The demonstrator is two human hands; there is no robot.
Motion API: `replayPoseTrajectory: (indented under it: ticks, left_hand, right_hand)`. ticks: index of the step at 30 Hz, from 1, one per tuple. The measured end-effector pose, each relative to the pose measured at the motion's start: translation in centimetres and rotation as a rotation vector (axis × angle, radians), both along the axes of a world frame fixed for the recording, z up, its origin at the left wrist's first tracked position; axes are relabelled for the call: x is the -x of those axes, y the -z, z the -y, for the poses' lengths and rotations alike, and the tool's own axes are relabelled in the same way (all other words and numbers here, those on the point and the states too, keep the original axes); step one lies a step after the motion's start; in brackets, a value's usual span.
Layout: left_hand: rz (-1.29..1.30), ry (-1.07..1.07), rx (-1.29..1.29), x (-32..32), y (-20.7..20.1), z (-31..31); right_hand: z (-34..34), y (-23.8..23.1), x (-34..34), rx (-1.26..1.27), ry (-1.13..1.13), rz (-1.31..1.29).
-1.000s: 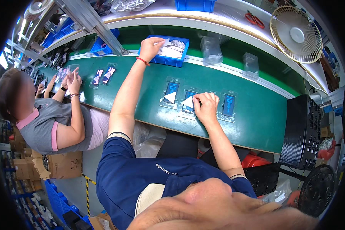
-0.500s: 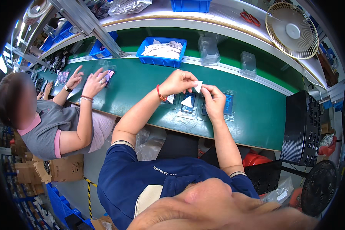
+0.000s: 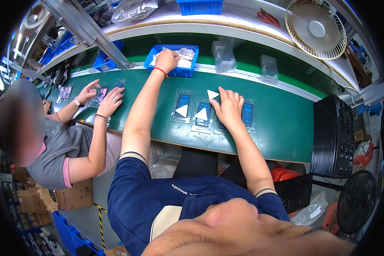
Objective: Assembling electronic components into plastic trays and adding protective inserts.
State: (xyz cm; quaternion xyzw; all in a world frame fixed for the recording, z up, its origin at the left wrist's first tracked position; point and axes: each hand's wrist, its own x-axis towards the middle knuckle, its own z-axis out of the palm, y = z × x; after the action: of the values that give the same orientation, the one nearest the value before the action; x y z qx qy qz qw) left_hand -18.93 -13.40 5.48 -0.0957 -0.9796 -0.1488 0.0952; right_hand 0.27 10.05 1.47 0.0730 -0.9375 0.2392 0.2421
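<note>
My left hand [image 3: 166,60] is over the blue bin [image 3: 182,72] of white paper pieces [image 3: 185,56]. Its fingers are curled in, the tips out of sight, so what they pinch cannot be made out. My right hand [image 3: 229,108] pinches a white triangular piece [image 3: 213,94] between thumb and index finger, just above the trays. Beneath and beside it, clear plastic trays [image 3: 196,128] hold flat dark rectangles with blue faces. One white triangle [image 3: 181,111] lies on the left rectangle, another [image 3: 201,114] on the middle one. My right hand partly covers the trays at the right.
A co-worker [image 3: 72,145] handles similar trays at the left. Clear plastic boxes [image 3: 224,57] stand along the back. A black rack [image 3: 335,136] borders the bench's right end. Overhead, the shelf holds red-handled scissors [image 3: 268,18] and a fan cover [image 3: 315,29].
My left hand has left the triangle that both hands were at and reached forward-left to the bin. My right hand keeps the triangle, slightly to the left. The view has shifted slightly.
</note>
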Motion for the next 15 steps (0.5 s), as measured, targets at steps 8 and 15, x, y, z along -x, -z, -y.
replayPoseTrajectory:
  ticks: [8,15]
  left_hand:
    - [-0.624,0.116,-0.223,-3.3,0.8,0.8]
    - [0.099,0.183,-0.963,-12.8,3.0,-5.4]
  right_hand:
    - [0.3,0.0,2.0,-0.123,-0.130,0.157]
    - [-3.5,-1.2,1.5,0.122,0.014,-0.176]
